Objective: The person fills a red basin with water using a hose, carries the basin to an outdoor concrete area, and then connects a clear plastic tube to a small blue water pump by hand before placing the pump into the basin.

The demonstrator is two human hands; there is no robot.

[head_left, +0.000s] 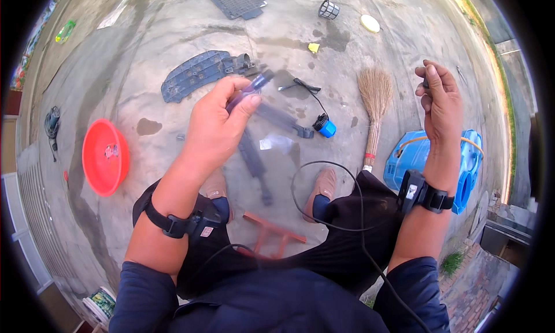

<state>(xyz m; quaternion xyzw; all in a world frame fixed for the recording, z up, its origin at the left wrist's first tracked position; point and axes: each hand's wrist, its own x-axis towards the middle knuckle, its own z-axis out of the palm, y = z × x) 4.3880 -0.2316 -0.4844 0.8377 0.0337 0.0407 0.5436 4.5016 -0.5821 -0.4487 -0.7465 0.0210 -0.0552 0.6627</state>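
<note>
My left hand (222,110) is closed around a dark tube (261,81), which is partly see-through and smeared by motion; it points up and to the right. Off to the right, my raised right hand (442,93) pinches a small black piece (426,83) between thumb and fingers, too small to name. Below the left hand, two dark bars (254,165) lie on the ground, close to a clear plastic bag (276,142). A blue and black cylindrical part (325,126) with a thin black cable rests between the hands.
A red basin (105,157) stands left; a straw broom (374,96) and a blue plastic tank (399,159) are right. Farther off lie black plastic panels (193,76), a basket strainer (328,9) and a pale round lid (370,24). A black cable (362,217) loops over my right leg.
</note>
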